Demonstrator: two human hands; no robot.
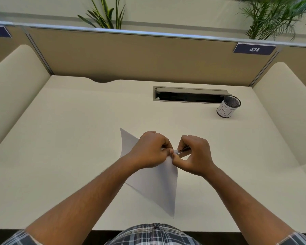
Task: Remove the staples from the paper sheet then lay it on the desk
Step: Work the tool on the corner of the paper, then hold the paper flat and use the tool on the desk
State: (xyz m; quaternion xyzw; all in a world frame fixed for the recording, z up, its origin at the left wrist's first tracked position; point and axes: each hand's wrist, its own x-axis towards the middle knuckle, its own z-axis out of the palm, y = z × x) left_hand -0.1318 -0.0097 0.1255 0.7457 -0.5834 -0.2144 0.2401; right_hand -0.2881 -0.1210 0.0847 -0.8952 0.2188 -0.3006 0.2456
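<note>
While still lifted off the worktop point(64, 138), paper sheet point(159, 188) held bent and slanting, one corner pointing far-left, another pointing near, toward the person's body. Pinched at its upper right corner, between both hands, near the middle of the worktop. Left hand point(148, 151) closed on that corner, fingers point(166, 145) curled tight around the paper edge. Right hand point(195, 154) closed too, fingers gripping a thin metal tool point(183, 150), its tip pressed at the pinched corner just beside the left thumb. Staple itself too small to make out; number left in the paper impossible to tell.

Judged from this: staple removal under way, not finished. No loose staples visible on the worktop. Laying the sheet flat not yet begun.

Further out: mesh cup point(228, 106) with a handwritten label standing far-right, well apart from the hands, just beside the right end of an open cable slot point(189, 95). Beyond, a partition panel point(131, 55) bearing a number plate point(254, 49), plants above it.
</note>
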